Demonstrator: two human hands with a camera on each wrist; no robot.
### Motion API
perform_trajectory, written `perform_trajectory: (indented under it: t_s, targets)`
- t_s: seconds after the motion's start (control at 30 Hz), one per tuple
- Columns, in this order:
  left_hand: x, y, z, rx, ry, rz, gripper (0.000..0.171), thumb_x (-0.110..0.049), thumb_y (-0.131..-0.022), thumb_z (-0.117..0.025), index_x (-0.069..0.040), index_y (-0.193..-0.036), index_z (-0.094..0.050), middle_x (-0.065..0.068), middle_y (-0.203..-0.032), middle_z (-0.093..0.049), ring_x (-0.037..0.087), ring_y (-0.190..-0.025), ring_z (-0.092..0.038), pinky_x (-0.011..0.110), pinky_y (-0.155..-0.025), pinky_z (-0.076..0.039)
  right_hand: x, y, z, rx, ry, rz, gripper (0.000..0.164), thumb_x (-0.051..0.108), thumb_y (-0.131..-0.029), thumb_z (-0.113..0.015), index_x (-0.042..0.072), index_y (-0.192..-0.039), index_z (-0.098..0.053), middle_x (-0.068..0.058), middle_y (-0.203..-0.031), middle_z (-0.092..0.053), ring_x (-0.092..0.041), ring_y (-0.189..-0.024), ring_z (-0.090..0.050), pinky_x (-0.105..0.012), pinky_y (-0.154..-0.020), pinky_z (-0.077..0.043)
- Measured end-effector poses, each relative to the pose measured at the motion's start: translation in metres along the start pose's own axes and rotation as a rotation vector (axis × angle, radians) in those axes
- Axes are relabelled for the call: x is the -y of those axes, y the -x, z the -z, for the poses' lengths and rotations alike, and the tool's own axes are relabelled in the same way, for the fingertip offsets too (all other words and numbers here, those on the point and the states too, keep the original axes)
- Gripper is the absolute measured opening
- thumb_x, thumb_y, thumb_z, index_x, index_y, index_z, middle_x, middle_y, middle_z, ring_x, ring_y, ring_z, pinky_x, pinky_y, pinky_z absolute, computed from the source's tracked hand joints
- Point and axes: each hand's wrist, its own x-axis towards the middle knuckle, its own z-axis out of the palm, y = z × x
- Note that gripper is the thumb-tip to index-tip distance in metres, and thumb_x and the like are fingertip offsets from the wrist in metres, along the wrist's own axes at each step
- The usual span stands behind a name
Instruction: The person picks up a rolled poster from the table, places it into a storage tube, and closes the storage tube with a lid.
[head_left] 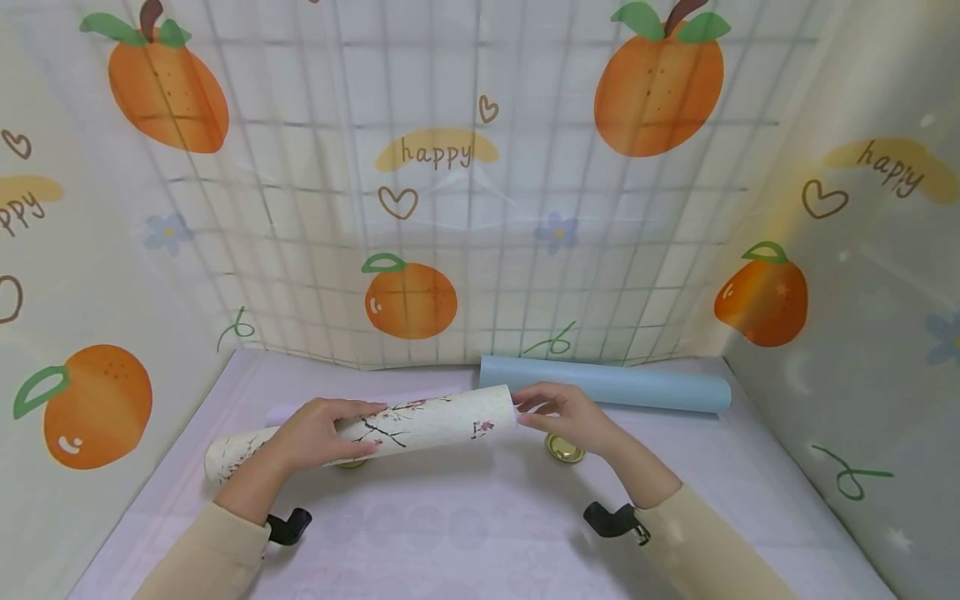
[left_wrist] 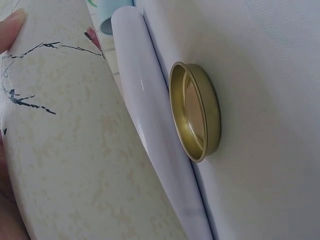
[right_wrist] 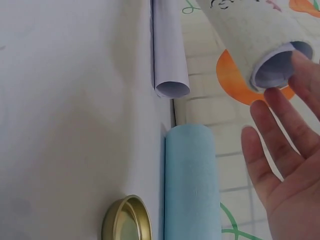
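My left hand (head_left: 318,429) grips a white paper tube (head_left: 442,421) printed with dark branches and pink blossoms, thumb on the near side and fingers over the far side. The tube is tilted, its right end raised above the table. At that hollow end is my right hand (head_left: 566,415), fingers spread and fairly straight. One fingertip (right_wrist: 301,62) reaches the opening, where a pale rolled sheet (right_wrist: 275,67) lines the inside. In the right wrist view the thumb is hidden. Two gold round lids (left_wrist: 212,112) (head_left: 565,448) lie on the table.
A light blue tube (head_left: 607,385) lies along the back of the table (head_left: 450,533), at the right. Behind the patterned tube lies a pale lilac roll (left_wrist: 142,90). Printed curtains (head_left: 465,208) enclose the back and both sides.
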Motion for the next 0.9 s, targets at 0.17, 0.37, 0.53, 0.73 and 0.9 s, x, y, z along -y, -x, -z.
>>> perform_trajectory:
  t_s: [0.17, 0.37, 0.53, 0.73, 0.9]
  targets:
    - [0.001, 0.000, 0.000, 0.003, -0.003, -0.005, 0.061, -0.057, -0.076, -0.082, -0.038, -0.132, -0.066, -0.011, -0.130, -0.065, 0.022, -0.128, -0.057, 0.047, -0.107, -0.045, -0.007, -0.001, -0.001, 0.000, 0.008, -0.010, 0.030, 0.006, -0.092, -0.071, 0.001, -0.121, -0.068, -0.012, -0.117, -0.069, -0.035, -0.109, -0.064, -0.052, -0.093, -0.052]
    - [0.000, 0.001, 0.000, 0.002, -0.010, -0.008, 0.061, -0.056, -0.076, -0.082, -0.038, -0.132, -0.066, -0.012, -0.130, -0.065, 0.022, -0.128, -0.057, 0.047, -0.107, -0.045, -0.012, -0.001, 0.000, 0.017, 0.016, 0.008, 0.028, 0.018, -0.094, -0.071, 0.009, -0.121, -0.071, -0.004, -0.116, -0.071, -0.023, -0.107, -0.065, -0.044, -0.092, -0.053]
    - [0.000, 0.002, 0.001, 0.003, -0.012, 0.001, 0.061, -0.055, -0.076, -0.083, -0.037, -0.132, -0.066, -0.011, -0.131, -0.065, 0.022, -0.128, -0.056, 0.047, -0.107, -0.044, -0.012, -0.001, 0.002, 0.030, 0.029, 0.008, 0.030, 0.023, -0.096, -0.070, 0.012, -0.123, -0.071, -0.003, -0.118, -0.070, -0.023, -0.108, -0.065, -0.043, -0.093, -0.053]
    - [0.001, 0.003, 0.000, -0.005, -0.001, -0.005, 0.061, -0.054, -0.076, -0.083, -0.034, -0.132, -0.067, -0.008, -0.130, -0.066, 0.023, -0.127, -0.058, 0.047, -0.106, -0.046, -0.009, 0.002, 0.007, 0.017, 0.056, 0.009, 0.032, 0.017, -0.097, -0.067, 0.005, -0.127, -0.068, -0.012, -0.124, -0.069, -0.029, -0.111, -0.064, -0.047, -0.094, -0.052]
    - [0.003, 0.003, 0.001, -0.014, 0.002, 0.000, 0.061, -0.054, -0.075, -0.084, -0.034, -0.131, -0.068, -0.008, -0.129, -0.067, 0.022, -0.126, -0.058, 0.047, -0.105, -0.046, -0.013, 0.004, 0.013, 0.017, 0.069, -0.014, 0.031, 0.017, -0.098, -0.066, 0.007, -0.128, -0.067, -0.011, -0.125, -0.068, -0.027, -0.113, -0.063, -0.048, -0.096, -0.051]
